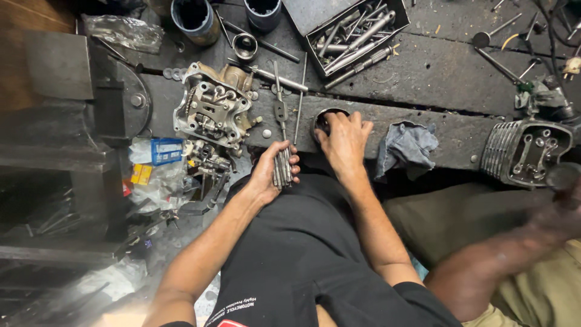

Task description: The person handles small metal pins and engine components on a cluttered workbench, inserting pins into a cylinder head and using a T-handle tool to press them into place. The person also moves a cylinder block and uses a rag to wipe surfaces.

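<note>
Your left hand grips a bundle of slim grey steel rods at six o'clock on the dark desk while your right hand, fingers curled, covers a round metal cup; I judge you're selecting a rod, so next isolate one.

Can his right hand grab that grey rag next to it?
Probably yes. The right hand rests on a round metal part at the bench edge, and the grey rag lies just beside it with nothing between them.
</note>
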